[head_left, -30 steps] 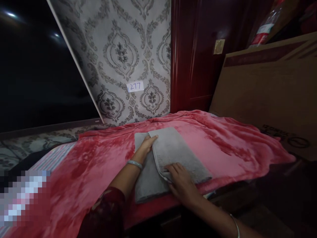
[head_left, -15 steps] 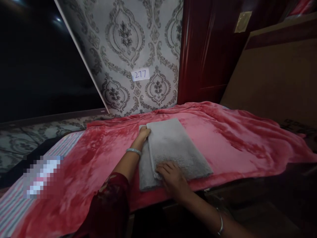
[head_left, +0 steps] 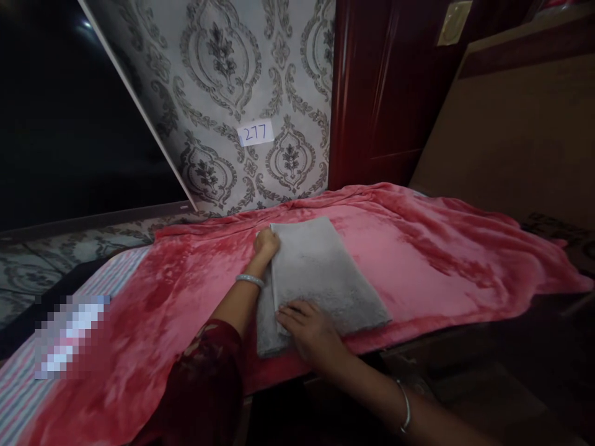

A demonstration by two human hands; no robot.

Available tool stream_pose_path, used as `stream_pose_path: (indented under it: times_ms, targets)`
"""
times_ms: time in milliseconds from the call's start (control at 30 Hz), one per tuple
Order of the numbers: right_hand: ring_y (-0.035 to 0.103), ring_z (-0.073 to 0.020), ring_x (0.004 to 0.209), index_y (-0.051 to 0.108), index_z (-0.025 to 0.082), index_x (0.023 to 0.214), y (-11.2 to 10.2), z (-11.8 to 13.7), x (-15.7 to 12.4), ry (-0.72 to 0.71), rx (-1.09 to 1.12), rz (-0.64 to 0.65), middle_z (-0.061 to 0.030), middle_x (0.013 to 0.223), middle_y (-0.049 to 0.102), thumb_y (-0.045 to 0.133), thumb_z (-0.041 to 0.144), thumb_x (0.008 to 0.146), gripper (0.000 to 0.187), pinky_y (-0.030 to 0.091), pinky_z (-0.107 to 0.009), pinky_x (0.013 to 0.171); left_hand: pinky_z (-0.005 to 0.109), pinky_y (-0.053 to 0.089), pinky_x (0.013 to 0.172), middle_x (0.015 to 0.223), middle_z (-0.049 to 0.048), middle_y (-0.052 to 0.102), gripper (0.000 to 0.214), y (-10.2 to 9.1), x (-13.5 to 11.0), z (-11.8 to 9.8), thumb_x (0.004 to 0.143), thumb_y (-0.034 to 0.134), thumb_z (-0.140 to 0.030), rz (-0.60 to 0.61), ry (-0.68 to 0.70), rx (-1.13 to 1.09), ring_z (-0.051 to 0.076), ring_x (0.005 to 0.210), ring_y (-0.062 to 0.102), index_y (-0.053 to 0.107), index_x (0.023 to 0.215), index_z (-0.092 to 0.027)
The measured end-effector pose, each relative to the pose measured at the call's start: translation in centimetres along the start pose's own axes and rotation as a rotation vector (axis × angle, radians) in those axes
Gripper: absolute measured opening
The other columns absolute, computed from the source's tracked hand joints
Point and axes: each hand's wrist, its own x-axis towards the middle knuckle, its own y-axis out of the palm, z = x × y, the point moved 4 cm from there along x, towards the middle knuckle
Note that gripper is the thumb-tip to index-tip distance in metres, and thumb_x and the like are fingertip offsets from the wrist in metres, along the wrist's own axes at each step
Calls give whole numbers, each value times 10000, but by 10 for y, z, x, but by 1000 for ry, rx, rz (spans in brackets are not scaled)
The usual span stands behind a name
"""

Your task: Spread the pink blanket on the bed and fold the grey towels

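A grey plush towel [head_left: 325, 266], folded in layers, lies on a pink-and-red blanket [head_left: 409, 260]. My left hand [head_left: 266, 243] is closed round the upper layer's edge at its far left corner. My right hand [head_left: 309, 325] grips the same layer near its front left corner, fingers on top and the thumb hidden. A strip of the lower layer shows to the left of the upper layer's edge. Its near edge lies close to the blanket's front edge.
A large dark screen [head_left: 83, 124] stands at the left. Behind the blanket are patterned wallpaper with a paper label [head_left: 256, 132] reading 277, and a dark red door [head_left: 372, 93]. A big cardboard box [head_left: 520, 124] leans at the right. Striped cloth [head_left: 23, 384] shows at the left.
The upper layer's left edge and my right hand have shifted slightly left, narrowing the exposed lower strip a little. My left hand keeps its hold on the far corner. The view has moved a little.
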Motion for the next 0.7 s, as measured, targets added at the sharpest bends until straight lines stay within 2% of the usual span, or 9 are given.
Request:
stream_pose_path:
  times_ms: [133,233,300,400,467,567,633,700]
  targets:
    - [561,-216,1200,644,185,1278,11,3,-9,26,-14,-13,-78,1281,677,519,63,921,398,491,-390,968,489,358,1132,1359,230,613,406,-6,-6,-3,780,625,-151,-47,52,111,372,1372,474,679,1182,-128]
    - [560,-214,1217,629,184,1308,9,9,-11,46,13,-16,-75,1295,670,517,81,933,405,494,-387,987,502,298,1175,1481,212,517,593,-6,2,-9,727,648,-114,-26,129,107,364,1441,385,600,1317,-146]
    - [555,-234,1240,621,177,1320,1,13,-10,54,60,2,-81,1326,653,551,163,951,376,488,-409,1019,442,357,1141,1387,171,613,530,-4,13,-12,690,687,-121,63,178,71,348,1370,484,666,1218,-171]
    - [593,-206,1207,638,224,1284,-25,9,-10,46,208,17,-48,1282,679,565,286,980,318,494,-373,1035,347,491,959,1011,114,756,159,0,33,-14,710,733,-250,205,209,4,322,1094,673,735,849,-173]
    - [619,-176,1168,636,253,1270,-51,-9,-16,89,227,-81,-32,1227,701,508,272,1008,292,501,-346,1029,316,516,860,822,96,738,172,1,45,-13,726,739,-336,258,211,-40,308,978,702,690,687,-176]
    - [615,-216,1176,605,245,1316,-87,-56,-39,305,68,-276,-75,1253,675,483,293,1008,334,515,-406,1021,285,518,813,713,72,708,217,5,59,-14,626,814,-335,299,202,-104,288,929,705,649,622,-195]
    - [638,-251,1136,577,228,1361,-97,-86,-60,485,2,-274,-106,1260,663,505,394,991,411,556,-432,955,284,526,793,685,61,705,266,8,66,-16,518,869,-304,325,191,-149,284,884,710,643,614,-203]
    - [663,-268,1101,564,211,1382,-95,-107,-79,633,14,-188,-121,1254,668,491,492,976,499,584,-437,907,304,537,780,659,60,702,318,11,71,-19,441,899,-285,338,179,-211,293,838,717,641,608,-204]
